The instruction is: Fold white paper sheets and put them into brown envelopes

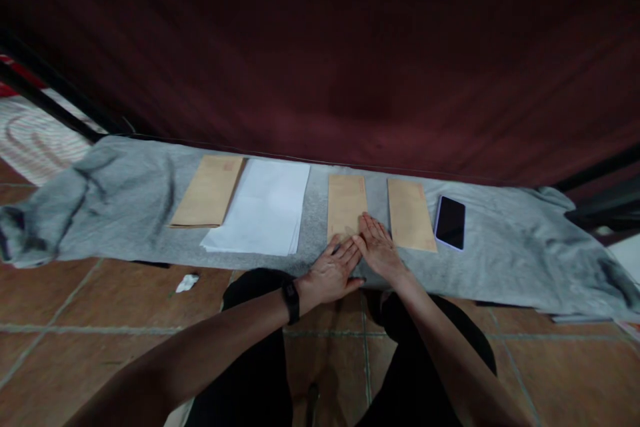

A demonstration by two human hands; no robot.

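Note:
A brown paper envelope [346, 203] lies flat on the grey cloth in front of me, its near end partly hidden under my hands. My left hand [336, 273], with a dark band on its wrist, rests at the envelope's near left corner, fingers stretched out. My right hand [379, 247] lies flat over the near right corner, fingers extended, its thumb by the left fingertips. Just right of it lies another brown envelope [411, 213]. To the left are a stack of white paper sheets [267, 207] and a pile of brown envelopes [207, 190].
The grey cloth [135, 213] covers a long, narrow surface. A phone [451, 222] with a purple edge lies right of the envelopes. Behind hangs a dark red curtain [350, 80]. A crumpled white tissue [187, 282] lies on the tiled floor [125, 300].

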